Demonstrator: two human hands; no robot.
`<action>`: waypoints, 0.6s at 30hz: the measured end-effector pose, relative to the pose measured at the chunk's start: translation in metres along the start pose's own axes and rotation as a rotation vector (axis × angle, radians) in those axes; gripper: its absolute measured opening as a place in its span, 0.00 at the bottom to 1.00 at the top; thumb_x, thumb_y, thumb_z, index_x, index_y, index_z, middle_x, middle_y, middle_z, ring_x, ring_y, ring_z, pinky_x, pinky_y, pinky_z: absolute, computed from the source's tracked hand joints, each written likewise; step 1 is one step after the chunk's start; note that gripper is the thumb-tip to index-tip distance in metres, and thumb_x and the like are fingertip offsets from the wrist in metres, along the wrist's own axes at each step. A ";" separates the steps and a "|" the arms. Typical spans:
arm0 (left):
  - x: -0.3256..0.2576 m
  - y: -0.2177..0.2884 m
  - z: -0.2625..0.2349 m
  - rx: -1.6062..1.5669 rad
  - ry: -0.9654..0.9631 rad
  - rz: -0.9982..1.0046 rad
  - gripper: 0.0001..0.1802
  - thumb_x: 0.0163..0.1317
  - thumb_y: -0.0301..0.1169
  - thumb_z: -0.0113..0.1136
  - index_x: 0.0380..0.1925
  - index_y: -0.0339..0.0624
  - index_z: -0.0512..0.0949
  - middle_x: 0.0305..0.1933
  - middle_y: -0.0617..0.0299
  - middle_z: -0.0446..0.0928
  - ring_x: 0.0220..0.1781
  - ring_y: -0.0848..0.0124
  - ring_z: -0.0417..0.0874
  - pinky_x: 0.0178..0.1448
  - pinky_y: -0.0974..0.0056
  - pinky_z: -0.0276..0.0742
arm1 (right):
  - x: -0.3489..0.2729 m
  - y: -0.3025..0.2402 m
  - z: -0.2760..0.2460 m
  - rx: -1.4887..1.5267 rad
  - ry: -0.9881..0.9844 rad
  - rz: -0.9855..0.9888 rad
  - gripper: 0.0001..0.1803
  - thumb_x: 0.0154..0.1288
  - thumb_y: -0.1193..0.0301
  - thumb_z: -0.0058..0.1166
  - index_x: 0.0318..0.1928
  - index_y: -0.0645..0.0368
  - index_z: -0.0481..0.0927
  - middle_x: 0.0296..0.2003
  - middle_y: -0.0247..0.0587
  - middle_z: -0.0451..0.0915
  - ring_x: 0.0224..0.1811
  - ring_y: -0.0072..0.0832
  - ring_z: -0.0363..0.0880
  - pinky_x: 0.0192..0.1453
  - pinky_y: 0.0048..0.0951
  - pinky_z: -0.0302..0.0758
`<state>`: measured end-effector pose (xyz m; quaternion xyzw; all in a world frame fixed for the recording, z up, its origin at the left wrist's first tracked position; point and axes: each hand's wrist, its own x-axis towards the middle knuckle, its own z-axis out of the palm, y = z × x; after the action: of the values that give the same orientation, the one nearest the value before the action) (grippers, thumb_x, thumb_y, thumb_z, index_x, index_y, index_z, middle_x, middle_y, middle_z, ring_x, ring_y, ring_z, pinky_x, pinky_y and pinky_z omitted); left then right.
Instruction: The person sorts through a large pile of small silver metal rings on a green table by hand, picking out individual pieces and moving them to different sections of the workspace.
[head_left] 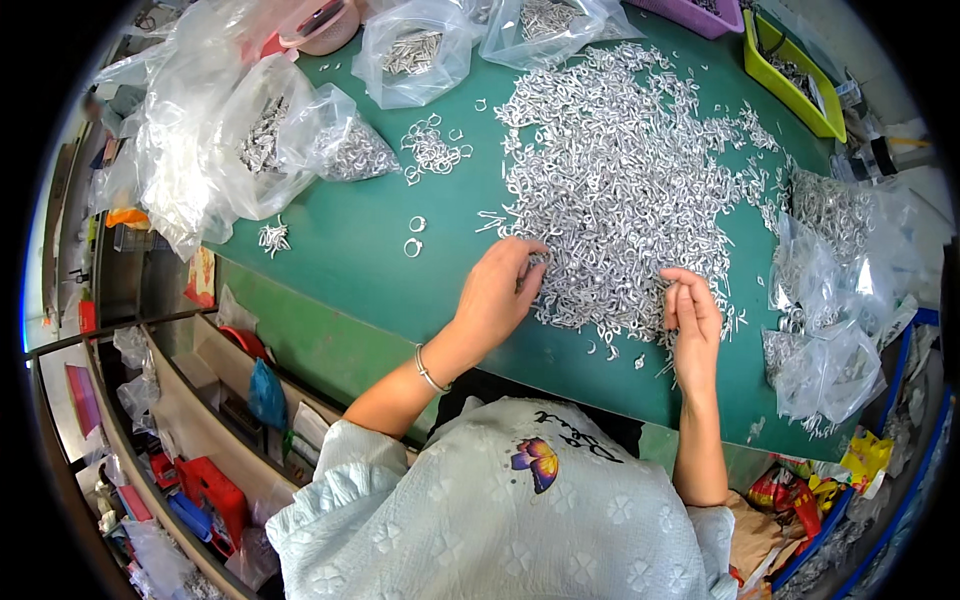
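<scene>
We found the left hand (497, 287) and right hand (689, 318) each pinching small metal clips at the near edge of the large unsorted heap (625, 180) on the green bench (340, 240); several bags (270, 140) were already filled.

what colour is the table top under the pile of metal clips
Green table top, seen best in the head view.

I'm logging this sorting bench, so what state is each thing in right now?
Left hand: pinching a small metal ring.
Right hand: fingers in the pile's edge.
Pile of metal clips: loose, spread on the green table.
Clear bags: open, part filled.
Yellow bin: holding parts.
</scene>
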<state>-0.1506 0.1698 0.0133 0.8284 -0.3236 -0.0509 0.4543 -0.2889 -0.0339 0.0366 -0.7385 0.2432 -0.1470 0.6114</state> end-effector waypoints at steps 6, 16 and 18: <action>0.040 -0.013 0.013 0.131 0.078 0.044 0.09 0.58 0.24 0.63 0.39 0.38 0.78 0.24 0.58 0.69 0.25 0.65 0.71 0.31 0.62 0.69 | 0.037 -0.026 0.047 -0.513 -0.086 -0.241 0.11 0.62 0.76 0.59 0.46 0.59 0.79 0.26 0.38 0.72 0.21 0.26 0.64 0.28 0.29 0.65; 0.056 -0.031 -0.003 -0.409 -0.136 -0.303 0.08 0.60 0.27 0.65 0.35 0.32 0.84 0.29 0.65 0.82 0.31 0.81 0.76 0.36 0.71 0.73 | 0.032 -0.025 0.055 -0.646 -0.053 -0.175 0.10 0.63 0.73 0.58 0.44 0.61 0.80 0.26 0.47 0.77 0.25 0.39 0.76 0.32 0.38 0.72; 0.056 -0.028 0.008 -0.480 -0.154 -0.272 0.08 0.60 0.27 0.65 0.35 0.32 0.84 0.31 0.65 0.82 0.33 0.81 0.77 0.38 0.71 0.74 | 0.029 -0.026 0.059 -0.482 -0.018 -0.099 0.10 0.64 0.72 0.58 0.44 0.63 0.80 0.14 0.37 0.67 0.17 0.25 0.65 0.24 0.32 0.63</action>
<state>-0.0963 0.1421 -0.0015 0.7267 -0.2216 -0.2494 0.6005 -0.2302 0.0030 0.0470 -0.8753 0.2295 -0.1081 0.4116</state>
